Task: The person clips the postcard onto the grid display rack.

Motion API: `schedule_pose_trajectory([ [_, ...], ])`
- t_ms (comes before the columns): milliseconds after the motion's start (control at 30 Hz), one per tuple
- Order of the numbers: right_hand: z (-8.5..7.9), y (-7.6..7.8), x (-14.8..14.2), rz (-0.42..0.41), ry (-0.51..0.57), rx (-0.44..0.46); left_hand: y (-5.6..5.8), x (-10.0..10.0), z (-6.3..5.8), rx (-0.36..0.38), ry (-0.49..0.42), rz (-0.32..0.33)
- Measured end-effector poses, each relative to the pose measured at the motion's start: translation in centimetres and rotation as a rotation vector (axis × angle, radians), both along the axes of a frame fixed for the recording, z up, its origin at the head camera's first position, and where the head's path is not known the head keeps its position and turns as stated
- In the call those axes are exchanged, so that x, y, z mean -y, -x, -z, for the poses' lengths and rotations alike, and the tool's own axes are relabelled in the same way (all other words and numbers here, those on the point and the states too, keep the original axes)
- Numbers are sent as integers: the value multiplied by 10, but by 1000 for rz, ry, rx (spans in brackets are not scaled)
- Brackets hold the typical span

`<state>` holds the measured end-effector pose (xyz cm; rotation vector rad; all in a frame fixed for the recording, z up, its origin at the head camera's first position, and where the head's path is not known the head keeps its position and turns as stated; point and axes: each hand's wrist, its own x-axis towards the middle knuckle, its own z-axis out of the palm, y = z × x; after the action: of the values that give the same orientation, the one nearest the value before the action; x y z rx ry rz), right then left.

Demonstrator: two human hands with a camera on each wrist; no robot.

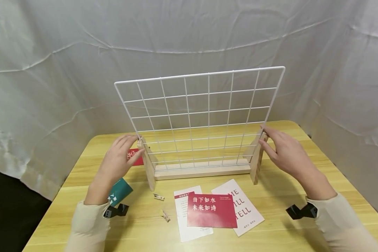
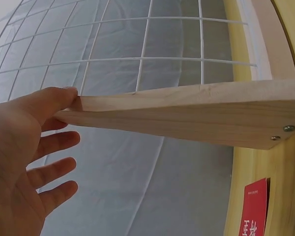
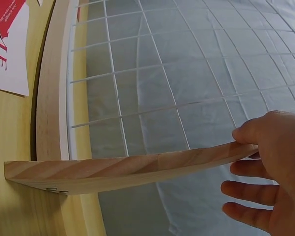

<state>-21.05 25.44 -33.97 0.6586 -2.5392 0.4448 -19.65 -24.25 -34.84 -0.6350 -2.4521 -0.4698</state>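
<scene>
The table point(image 1: 280, 224) under the rack point(image 1: 203, 172) is backed by cloth point(image 1: 189, 31). Posts point(image 1: 256, 166) are pinched by left hand point(image 1: 116, 159) and right hand point(image 1: 286, 150); cards point(image 1: 212, 213) and clips point(image 1: 159, 197) are strewn before the rack.

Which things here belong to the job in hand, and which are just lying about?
In the job:
left hand
right hand
left side panel
right side panel
wire grid
base bar

Seemingly just lying about, in neither hand:
central red card
two white cards
teal card
other red card
two clips
</scene>
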Motion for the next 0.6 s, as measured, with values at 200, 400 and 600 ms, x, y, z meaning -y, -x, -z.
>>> schedule_pose_trajectory([
  [200, 1, -3, 1, 13, -4, -3, -8, 3, -2, 66, 5, -23],
  [400, 2, -9, 2, 20, -6, 8, -16, 6, -6, 110, 24, -24],
  [600, 4, -14, 1, -2, 23, -39, -25, 8, -4, -2, 14, 43],
])
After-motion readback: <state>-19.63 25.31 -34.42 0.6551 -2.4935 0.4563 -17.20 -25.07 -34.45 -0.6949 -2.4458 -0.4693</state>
